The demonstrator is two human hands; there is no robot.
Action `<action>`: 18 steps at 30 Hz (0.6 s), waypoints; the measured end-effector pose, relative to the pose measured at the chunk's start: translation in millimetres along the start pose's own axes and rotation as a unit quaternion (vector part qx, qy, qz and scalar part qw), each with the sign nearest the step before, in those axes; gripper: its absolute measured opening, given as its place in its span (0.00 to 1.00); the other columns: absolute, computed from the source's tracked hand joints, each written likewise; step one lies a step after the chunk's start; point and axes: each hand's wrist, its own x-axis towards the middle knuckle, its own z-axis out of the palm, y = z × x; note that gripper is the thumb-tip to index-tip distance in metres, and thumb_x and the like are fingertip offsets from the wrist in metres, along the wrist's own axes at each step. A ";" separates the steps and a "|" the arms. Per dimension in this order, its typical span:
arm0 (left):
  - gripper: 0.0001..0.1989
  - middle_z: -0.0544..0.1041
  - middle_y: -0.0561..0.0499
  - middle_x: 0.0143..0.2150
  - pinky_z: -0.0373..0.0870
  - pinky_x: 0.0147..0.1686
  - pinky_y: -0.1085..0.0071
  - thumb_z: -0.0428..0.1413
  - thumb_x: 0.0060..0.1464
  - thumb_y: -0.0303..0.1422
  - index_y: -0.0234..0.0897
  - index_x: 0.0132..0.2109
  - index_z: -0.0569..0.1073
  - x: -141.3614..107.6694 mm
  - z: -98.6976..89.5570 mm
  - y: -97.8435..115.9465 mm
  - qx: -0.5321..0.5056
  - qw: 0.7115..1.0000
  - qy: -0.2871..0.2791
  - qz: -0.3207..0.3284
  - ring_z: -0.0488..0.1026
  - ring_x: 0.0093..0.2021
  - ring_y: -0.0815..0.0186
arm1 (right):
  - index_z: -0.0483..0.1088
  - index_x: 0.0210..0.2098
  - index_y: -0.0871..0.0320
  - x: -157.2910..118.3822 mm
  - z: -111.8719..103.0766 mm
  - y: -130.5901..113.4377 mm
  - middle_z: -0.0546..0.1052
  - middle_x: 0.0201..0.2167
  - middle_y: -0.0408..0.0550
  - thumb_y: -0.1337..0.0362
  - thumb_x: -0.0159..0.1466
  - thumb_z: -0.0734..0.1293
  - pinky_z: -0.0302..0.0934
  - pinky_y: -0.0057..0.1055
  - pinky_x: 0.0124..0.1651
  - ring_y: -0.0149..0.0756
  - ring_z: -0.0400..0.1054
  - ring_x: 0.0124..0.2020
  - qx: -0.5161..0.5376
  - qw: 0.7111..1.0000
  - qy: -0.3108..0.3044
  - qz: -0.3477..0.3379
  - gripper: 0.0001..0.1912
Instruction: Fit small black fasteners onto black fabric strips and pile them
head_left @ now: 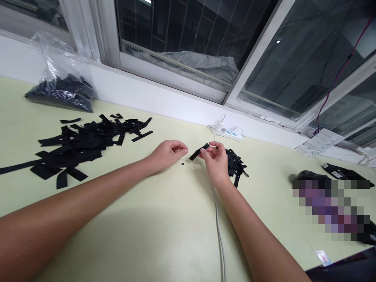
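My right hand [216,160] pinches a short black fabric strip [195,154] between thumb and fingers, its free end pointing left and down. To its left, my left hand [167,156] has thumb and fingertips pressed together; whatever they may hold is too small to make out. A small dark ring-shaped piece [182,164] lies on the table just below the left fingertips. Behind my right hand is a heap of black strips [235,162], partly hidden by the hand. A larger pile of loose black strips [79,145] spreads across the table on the left.
A clear plastic bag [63,88] of black pieces stands at the back left. By the wall is a white power strip [227,132]; a grey cable [217,219] runs down the pale green table [147,235]. Dark items and a blurred patch [329,207] lie at the right.
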 end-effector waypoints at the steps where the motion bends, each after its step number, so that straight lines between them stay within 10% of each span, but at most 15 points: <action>1: 0.14 0.80 0.49 0.37 0.67 0.40 0.67 0.57 0.55 0.43 0.37 0.40 0.79 1.2 -2.1 -1.9 0.013 1.000 0.005 -0.003 0.72 0.38 0.63 | 0.62 0.43 0.53 1.0 -1.2 -0.8 0.71 0.30 0.38 0.60 0.55 0.74 0.70 0.36 0.43 0.31 0.72 0.32 0.001 1.000 0.000 -0.001 0.22; 18: 0.13 0.81 0.47 0.39 0.70 0.42 0.66 0.61 0.51 0.40 0.36 0.39 0.79 -3.7 7.3 10.4 -0.077 0.997 -0.012 0.002 0.75 0.40 0.63 | 0.65 0.41 0.52 -9.1 6.2 -3.2 0.72 0.33 0.42 0.59 0.54 0.75 0.70 0.36 0.44 0.32 0.71 0.33 -0.027 0.994 -0.108 0.015 0.20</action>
